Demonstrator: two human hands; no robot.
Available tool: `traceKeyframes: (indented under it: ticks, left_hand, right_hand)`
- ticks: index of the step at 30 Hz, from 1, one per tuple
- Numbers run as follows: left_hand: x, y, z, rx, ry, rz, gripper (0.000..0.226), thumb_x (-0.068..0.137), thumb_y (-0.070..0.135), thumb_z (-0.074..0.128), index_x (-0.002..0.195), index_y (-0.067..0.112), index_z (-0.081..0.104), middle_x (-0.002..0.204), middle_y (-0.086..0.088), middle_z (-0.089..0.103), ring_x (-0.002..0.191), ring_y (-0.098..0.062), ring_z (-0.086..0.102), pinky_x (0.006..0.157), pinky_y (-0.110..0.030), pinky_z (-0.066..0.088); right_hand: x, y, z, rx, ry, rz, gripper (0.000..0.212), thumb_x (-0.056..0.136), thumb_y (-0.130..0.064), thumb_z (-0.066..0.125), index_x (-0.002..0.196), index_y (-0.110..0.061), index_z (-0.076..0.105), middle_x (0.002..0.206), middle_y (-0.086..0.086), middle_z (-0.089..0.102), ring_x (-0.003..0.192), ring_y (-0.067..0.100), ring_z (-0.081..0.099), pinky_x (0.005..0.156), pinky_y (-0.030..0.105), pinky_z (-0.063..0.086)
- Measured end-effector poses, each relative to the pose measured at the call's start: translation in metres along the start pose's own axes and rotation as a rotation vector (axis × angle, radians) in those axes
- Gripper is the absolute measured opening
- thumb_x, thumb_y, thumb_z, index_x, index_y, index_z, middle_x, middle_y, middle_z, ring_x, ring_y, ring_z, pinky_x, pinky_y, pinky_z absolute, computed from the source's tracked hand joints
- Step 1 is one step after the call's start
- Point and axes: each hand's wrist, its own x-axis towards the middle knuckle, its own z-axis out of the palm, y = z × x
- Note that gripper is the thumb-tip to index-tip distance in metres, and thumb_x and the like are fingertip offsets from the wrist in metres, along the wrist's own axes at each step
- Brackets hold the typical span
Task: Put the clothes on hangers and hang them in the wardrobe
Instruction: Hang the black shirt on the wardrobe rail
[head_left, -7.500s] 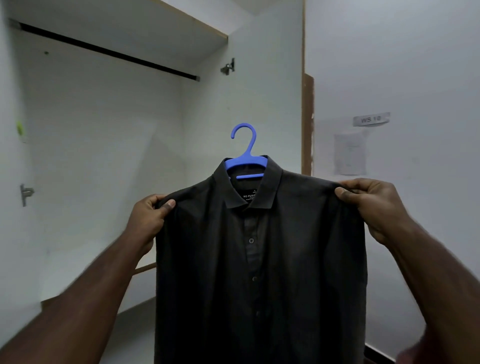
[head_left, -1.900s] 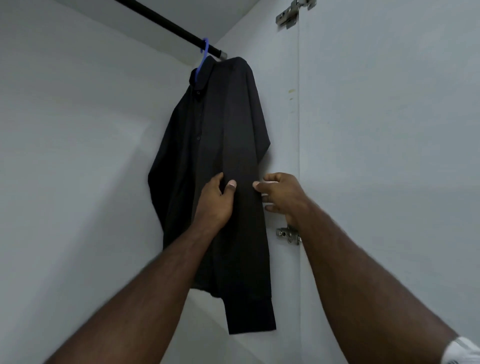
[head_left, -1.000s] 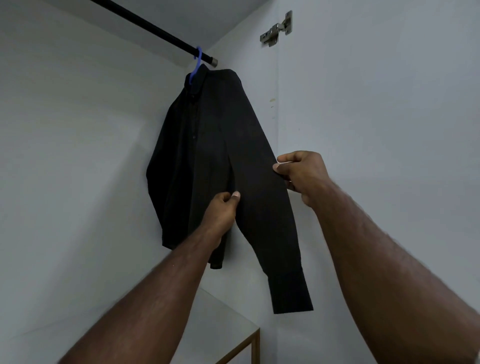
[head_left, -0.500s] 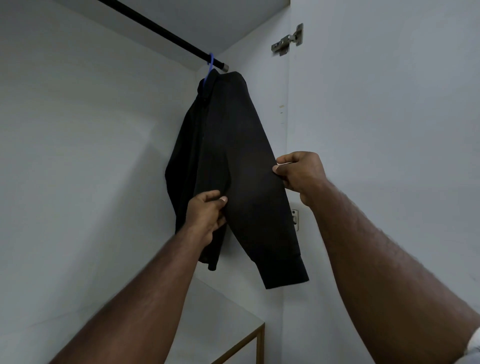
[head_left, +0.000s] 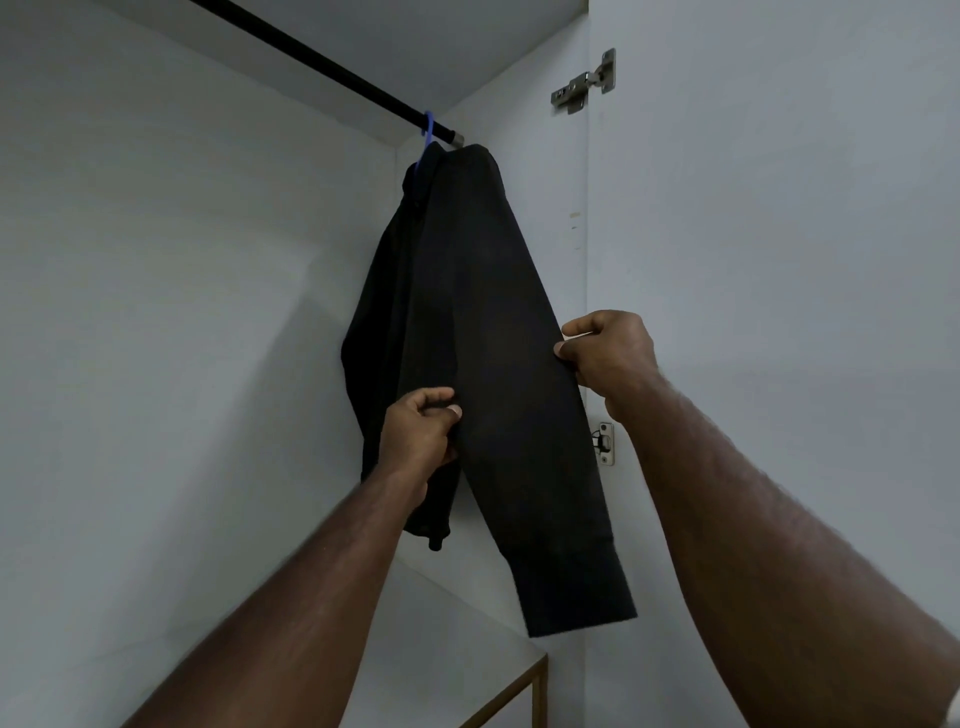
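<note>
Black shirt (head_left: 457, 322) hangs on a blue hanger (head_left: 427, 130) from the rail (head_left: 311, 57) at upper centre of the frame. Left hand (head_left: 418, 436) pinches the body fabric and right hand (head_left: 608, 353) pinches the sleeve's edge. To finish well, the 2 hands should probably smooth downward gently and let the sleeve fall straight, without tugging the hook off.

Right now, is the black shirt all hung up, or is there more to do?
Nearly done. The black shirt is on the blue hanger, hooked over the wardrobe rail. In hand: the left hand and right hand each pinch the sleeve, seemingly straightening it. Left: letting go. No other clothes are in view.
</note>
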Motion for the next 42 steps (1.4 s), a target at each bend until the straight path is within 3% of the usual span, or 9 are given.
traceKeyframes:
  ticks: [7, 12, 17, 21, 24, 26, 33, 39, 42]
  left_hand:
    - [0.014, -0.008, 0.0, 0.243, -0.142, -0.02, 0.023, 0.1, 0.018, 0.06, 0.121, 0.026, 0.065, 0.111, 0.006, 0.063, 0.098, -0.011, 0.061, 0.071, -0.026, 0.051]
    - [0.027, 0.004, -0.004, 0.284, -0.151, 0.055, 0.017, 0.1, 0.037, 0.057, 0.108, 0.029, 0.071, 0.109, 0.003, 0.069, 0.104, -0.016, 0.065, 0.092, -0.039, 0.055]
    - [0.036, 0.034, -0.016, 0.111, -0.209, 0.072, 0.042, 0.096, 0.057, 0.056, 0.098, 0.019, 0.075, 0.091, -0.002, 0.077, 0.084, -0.018, 0.075, 0.075, -0.038, 0.061]
    - [0.052, 0.039, -0.03, 0.188, -0.141, 0.092, 0.024, 0.092, 0.043, 0.068, 0.09, 0.019, 0.074, 0.082, -0.003, 0.075, 0.08, -0.024, 0.073, 0.069, -0.04, 0.06]
    - [0.063, 0.039, -0.041, 0.245, -0.033, 0.129, 0.005, 0.093, 0.029, 0.07, 0.09, 0.025, 0.069, 0.088, -0.003, 0.074, 0.084, -0.024, 0.07, 0.067, -0.039, 0.058]
    - [0.065, 0.04, -0.047, 0.251, -0.023, 0.134, 0.007, 0.095, 0.025, 0.069, 0.088, 0.023, 0.069, 0.089, -0.004, 0.075, 0.083, -0.023, 0.07, 0.07, -0.04, 0.059]
    - [0.077, 0.037, -0.07, 0.317, 0.01, 0.156, 0.009, 0.099, 0.023, 0.063, 0.099, 0.018, 0.071, 0.095, -0.001, 0.073, 0.076, -0.011, 0.066, 0.056, -0.023, 0.046]
    - [0.102, 0.024, -0.075, 0.371, 0.063, 0.189, 0.026, 0.098, 0.022, 0.064, 0.121, 0.01, 0.068, 0.11, -0.005, 0.071, 0.096, -0.017, 0.067, 0.079, -0.028, 0.053]
    - [0.116, 0.013, -0.074, 0.387, 0.072, 0.205, 0.023, 0.098, 0.021, 0.064, 0.118, 0.01, 0.069, 0.106, -0.004, 0.072, 0.096, -0.017, 0.068, 0.076, -0.025, 0.053]
  right_hand:
    - [-0.006, 0.009, 0.017, 0.034, -0.019, -0.01, 0.017, 0.08, -0.009, 0.079, 0.087, -0.02, 0.069, 0.091, 0.006, 0.073, 0.083, 0.022, 0.073, 0.076, 0.042, 0.063]
    - [-0.023, 0.003, 0.05, 0.065, -0.069, -0.025, 0.016, 0.082, -0.009, 0.079, 0.087, -0.021, 0.069, 0.091, 0.005, 0.072, 0.079, 0.018, 0.072, 0.07, 0.035, 0.063]
    - [-0.05, -0.004, 0.093, 0.127, -0.266, -0.069, 0.005, 0.093, -0.016, 0.069, 0.094, -0.017, 0.074, 0.086, 0.005, 0.074, 0.078, 0.02, 0.074, 0.072, 0.037, 0.064]
    - [-0.062, -0.002, 0.113, 0.327, -0.456, 0.065, 0.014, 0.098, -0.009, 0.06, 0.104, -0.006, 0.073, 0.1, 0.014, 0.074, 0.091, 0.022, 0.073, 0.08, 0.037, 0.063]
    - [-0.06, 0.007, 0.118, 0.438, -0.412, 0.125, 0.011, 0.095, -0.003, 0.063, 0.098, -0.007, 0.072, 0.099, 0.016, 0.073, 0.086, 0.022, 0.072, 0.079, 0.035, 0.062]
    - [-0.055, 0.013, 0.119, 0.452, -0.341, 0.144, 0.01, 0.094, -0.003, 0.064, 0.092, -0.009, 0.072, 0.094, 0.014, 0.073, 0.08, 0.021, 0.071, 0.076, 0.032, 0.062]
    - [-0.037, 0.034, 0.128, 0.34, -0.1, 0.141, 0.008, 0.089, -0.01, 0.069, 0.086, -0.014, 0.075, 0.08, 0.009, 0.076, 0.071, 0.019, 0.07, 0.076, 0.037, 0.063]
    - [-0.023, 0.044, 0.142, 0.293, -0.109, 0.113, 0.009, 0.09, -0.015, 0.072, 0.083, -0.021, 0.072, 0.08, 0.005, 0.075, 0.076, 0.019, 0.072, 0.078, 0.039, 0.063]
    - [-0.012, 0.05, 0.148, 0.297, -0.1, 0.085, 0.01, 0.091, -0.017, 0.072, 0.082, -0.023, 0.071, 0.079, 0.003, 0.074, 0.079, 0.02, 0.073, 0.079, 0.037, 0.062]
